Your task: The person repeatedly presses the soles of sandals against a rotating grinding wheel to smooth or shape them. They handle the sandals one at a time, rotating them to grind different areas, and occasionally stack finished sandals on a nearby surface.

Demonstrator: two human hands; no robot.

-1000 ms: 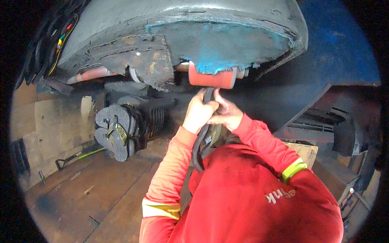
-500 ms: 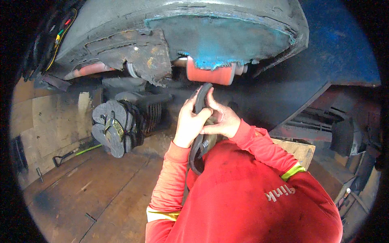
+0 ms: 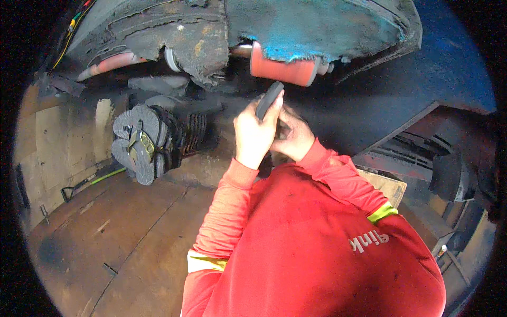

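Note:
Both hands grip a dark flip-flop (image 3: 269, 101), held up on edge in front of my chest. My left hand (image 3: 252, 133) is closed round its near-left side, thumb along the sole. From the right, my right hand (image 3: 297, 136) is closed on it too, its fingers partly hidden behind the sole and the left hand. Just beyond the flip-flop's upper end is an orange-red sanding drum (image 3: 282, 68), with a small gap visible between them. The lower part of the flip-flop is mostly covered by my hands and sleeves.
A ragged, dusty hood (image 3: 311, 31) with blue patches overhangs the drum. A second orange-red roller (image 3: 113, 66) sits further left. Several flip-flops (image 3: 138, 140) are stacked at left. A green-handled tool (image 3: 108, 176) leans near the cardboard wall, and a blue metal panel (image 3: 454, 58) stands at right.
The flip-flop has been turned in my hands, so less of its length and strap shows. My left hand has rolled round it. The whole view has shifted, with the hood higher in the picture.

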